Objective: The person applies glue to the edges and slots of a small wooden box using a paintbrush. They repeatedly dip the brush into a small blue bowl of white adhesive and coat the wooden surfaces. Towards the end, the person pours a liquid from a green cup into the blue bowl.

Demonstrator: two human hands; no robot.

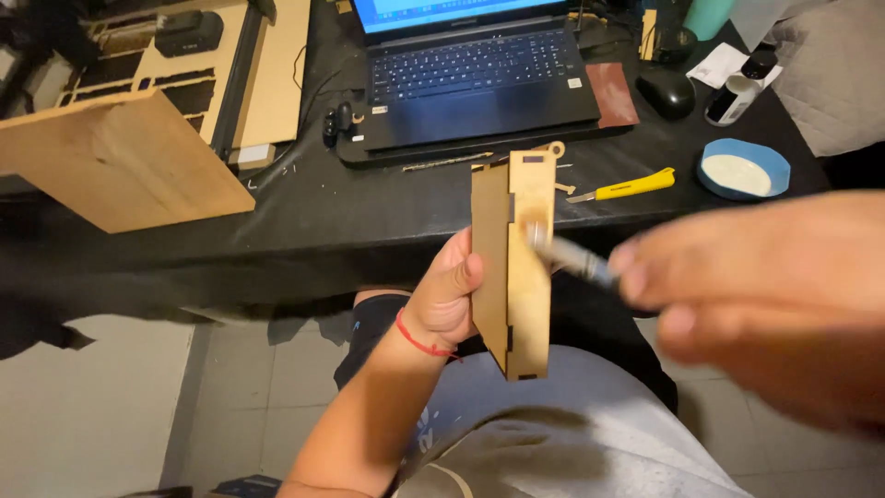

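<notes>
We are brushing a wooden panel assembly, held upright above our lap.
Our left hand is gripping its nine o'clock edge; our blurred right hand is pinching a small brush, tip touching its upper face, seemingly mid-coat.

A black counter carries an open laptop at its far edge, with a black mouse and a small bottle toward the far right corner. A yellow utility knife and a blue dish of white paste lie near the front edge at the right. A light wooden box sits at the left end.

Blue-lit laptop screen at desk's far edge
</notes>
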